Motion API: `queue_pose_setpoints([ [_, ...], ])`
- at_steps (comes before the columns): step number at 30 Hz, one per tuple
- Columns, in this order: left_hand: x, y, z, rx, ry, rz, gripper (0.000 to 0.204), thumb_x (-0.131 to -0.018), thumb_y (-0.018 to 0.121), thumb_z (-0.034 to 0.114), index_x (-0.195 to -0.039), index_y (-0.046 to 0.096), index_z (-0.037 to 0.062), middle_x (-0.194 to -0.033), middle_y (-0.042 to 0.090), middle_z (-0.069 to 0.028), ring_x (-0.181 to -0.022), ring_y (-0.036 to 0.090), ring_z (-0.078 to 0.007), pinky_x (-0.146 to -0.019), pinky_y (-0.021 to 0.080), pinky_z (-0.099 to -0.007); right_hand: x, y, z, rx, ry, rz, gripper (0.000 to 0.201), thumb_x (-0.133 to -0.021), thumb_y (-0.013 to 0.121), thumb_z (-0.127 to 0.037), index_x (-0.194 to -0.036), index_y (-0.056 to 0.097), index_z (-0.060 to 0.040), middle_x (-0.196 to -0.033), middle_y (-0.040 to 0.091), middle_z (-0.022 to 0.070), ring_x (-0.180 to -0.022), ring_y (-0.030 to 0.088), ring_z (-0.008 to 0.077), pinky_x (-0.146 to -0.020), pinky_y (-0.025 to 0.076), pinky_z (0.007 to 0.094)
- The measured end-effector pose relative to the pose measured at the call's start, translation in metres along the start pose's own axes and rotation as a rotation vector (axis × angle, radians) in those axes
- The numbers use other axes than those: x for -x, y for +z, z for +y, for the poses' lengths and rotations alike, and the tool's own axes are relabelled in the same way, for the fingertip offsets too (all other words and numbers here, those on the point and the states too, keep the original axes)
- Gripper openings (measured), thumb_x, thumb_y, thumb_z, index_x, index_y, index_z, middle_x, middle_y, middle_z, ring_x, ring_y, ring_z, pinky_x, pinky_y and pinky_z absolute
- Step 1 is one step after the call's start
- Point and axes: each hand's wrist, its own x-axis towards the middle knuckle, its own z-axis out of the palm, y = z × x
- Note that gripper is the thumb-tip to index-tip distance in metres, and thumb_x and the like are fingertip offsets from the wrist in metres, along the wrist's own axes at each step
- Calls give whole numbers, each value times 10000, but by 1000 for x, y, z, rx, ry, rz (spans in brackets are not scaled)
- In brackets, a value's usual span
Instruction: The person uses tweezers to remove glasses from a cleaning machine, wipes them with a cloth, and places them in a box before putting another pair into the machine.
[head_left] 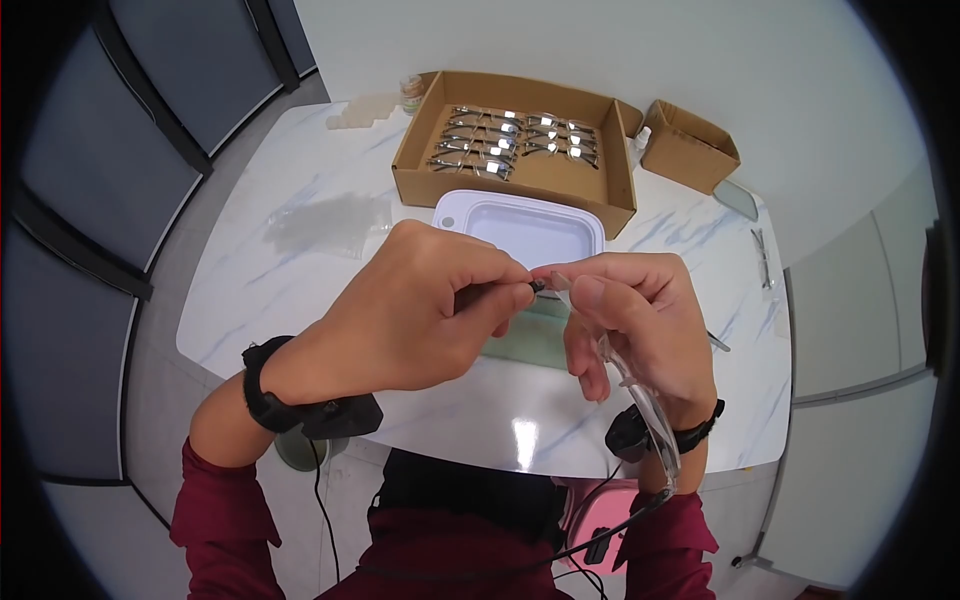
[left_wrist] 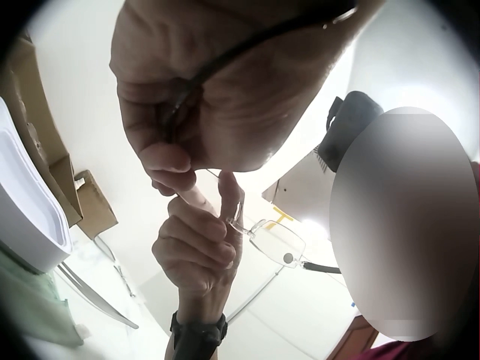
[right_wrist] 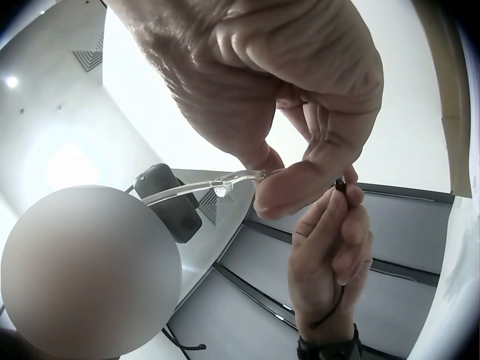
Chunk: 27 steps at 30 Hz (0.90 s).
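Note:
Clear-framed glasses (head_left: 650,410) hang from the right hand (head_left: 650,320), whose thumb and index finger pinch them near the hinge end. The left hand (head_left: 400,310) pinches a small dark piece at its fingertips, close against the right fingertips. In the left wrist view, a dark thin temple (left_wrist: 247,45) runs through the curled left hand (left_wrist: 217,97); a clear lens (left_wrist: 277,244) shows beside the right hand (left_wrist: 199,247). The right wrist view has the clear rim (right_wrist: 199,187) at the right hand (right_wrist: 300,97), and the left hand (right_wrist: 330,262) below. Fingers hide the exact joint.
A cardboard box (head_left: 410,185) with several glasses stands at the back, a smaller box (head_left: 690,150) to its right. A white tray (head_left: 590,225) and green cloth (head_left: 530,340) lie behind the hands. Plastic bags (head_left: 330,225) lie left, another pair of glasses (head_left: 764,260) right.

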Motion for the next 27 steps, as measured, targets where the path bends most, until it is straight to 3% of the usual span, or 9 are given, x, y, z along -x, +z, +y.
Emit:
queue_pose_setpoints([
  [6, 0, 1, 0, -37, 38, 38, 100, -895, 652, -1, -944, 739, -19, -632, 656, -51, -476, 586, -105, -442, 434, -237, 0, 0, 2, 0, -71, -17, 215, -950, 616, -63, -1078, 700, 87, -602, 641, 74, -509, 654, 141, -436, 496, 248],
  [11, 1, 3, 2, -76, 67, 60, 96, -880, 656, -10, -921, 743, -9, -618, 653, -53, -486, 593, -119, -449, 431, -246, 2, 3, -1, -14, -14, 11, 231, -951, 606, -75, -1070, 691, 104, -564, 601, 54, -508, 654, 151, -439, 496, 253],
  [13, 0, 5, 0, -109, 155, 98, 98, -864, 659, -22, -912, 743, -12, -621, 657, -61, -512, 607, -137, -466, 438, -254, 1, 4, -1, -10, 2, 18, 237, -955, 599, -85, -1056, 690, 109, -548, 582, 48, -499, 649, 154, -434, 494, 256],
  [17, 1, -1, 2, -173, 174, 51, 118, -846, 669, -27, -937, 742, -14, -637, 666, -70, -529, 614, -151, -483, 449, -261, 0, 1, -1, -22, 14, -6, 260, -971, 575, -124, -1013, 696, 102, -509, 525, 37, -465, 625, 162, -411, 480, 267],
  [27, 3, -6, 5, -1, -126, -90, 136, -916, 644, 0, -1014, 734, -28, -673, 659, -49, -510, 561, -87, -467, 429, -236, -5, 1, -1, -21, 45, -24, 276, -988, 547, -151, -927, 699, 72, -498, 471, 30, -462, 610, 169, -376, 447, 278],
])
